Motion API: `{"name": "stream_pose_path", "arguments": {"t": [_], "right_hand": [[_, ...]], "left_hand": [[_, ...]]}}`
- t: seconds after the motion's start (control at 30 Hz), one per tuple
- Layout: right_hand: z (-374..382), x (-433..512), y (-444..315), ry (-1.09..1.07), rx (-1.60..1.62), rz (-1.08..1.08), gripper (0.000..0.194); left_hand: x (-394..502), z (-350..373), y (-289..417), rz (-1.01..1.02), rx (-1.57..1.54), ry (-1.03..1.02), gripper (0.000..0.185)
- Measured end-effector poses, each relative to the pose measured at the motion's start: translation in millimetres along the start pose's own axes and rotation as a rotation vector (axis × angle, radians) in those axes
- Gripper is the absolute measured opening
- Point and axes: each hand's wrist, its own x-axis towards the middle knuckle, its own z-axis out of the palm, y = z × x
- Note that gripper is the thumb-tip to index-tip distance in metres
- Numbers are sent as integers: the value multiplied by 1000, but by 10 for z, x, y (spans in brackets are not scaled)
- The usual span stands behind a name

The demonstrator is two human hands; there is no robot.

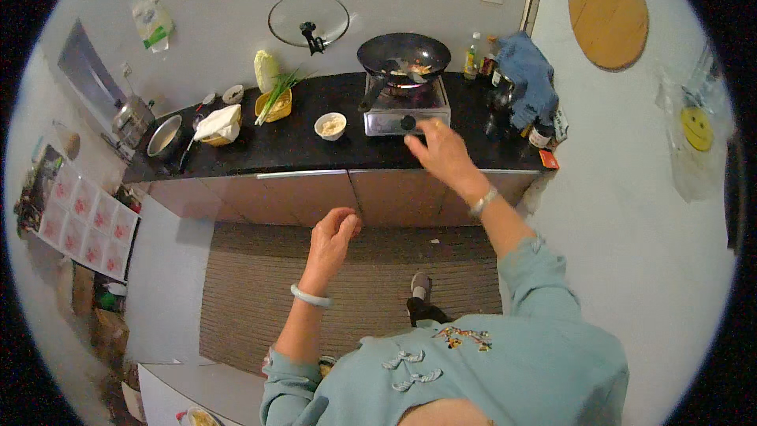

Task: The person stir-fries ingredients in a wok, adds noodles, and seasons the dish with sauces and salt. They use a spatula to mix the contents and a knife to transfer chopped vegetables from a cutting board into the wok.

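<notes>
My right hand (445,155) reaches over the counter to the front of a gas stove (384,123). Its thumb and fingers are apart, close to the black control knob (408,122); whether they touch it is unclear. On the burner stands a black wok (378,54) containing some food and a spatula (419,77), its handle pointing towards the front left. A reddish glow shows under the wok. My left hand (332,239) hangs in front of the cabinet doors, fingers curled in, with nothing visible in it.
Left of the stove are a white bowl of pale food (330,126), a yellow basket (284,109) with green onions, a napa cabbage (266,71), a cloth-covered basket (219,125) and a metal basin (165,136). Bottles (471,58) and a blue cloth (526,77) stand right. A glass lid (309,15) hangs behind.
</notes>
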Motion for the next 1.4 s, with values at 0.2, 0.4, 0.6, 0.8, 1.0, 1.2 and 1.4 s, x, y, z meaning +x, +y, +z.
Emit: {"name": "stream_pose_path", "arguments": {"t": [0.2,0.4,0.6,0.8,1.0,1.2,1.4], "right_hand": [[447,1338,979,-81,-236,86,46],[780,1987,1404,-434,-185,186,22],[911,2293,1703,-430,-261,305,24],[302,2710,1925,-651,-400,200,29],[-805,2682,1746,-949,-451,264,42],[36,2725,2153,-691,-327,289,42],[671,2587,2003,-604,-229,399,44]], "left_hand": [[1180,311,39,-31,50,99,34],[2202,495,-145,154,303,236,44],[3151,704,-265,380,701,265,44],[3483,673,-317,228,723,88,37],[3498,641,-331,271,722,57,34],[3512,654,-333,279,696,60,36],[3496,596,-350,285,616,41,38]]}}
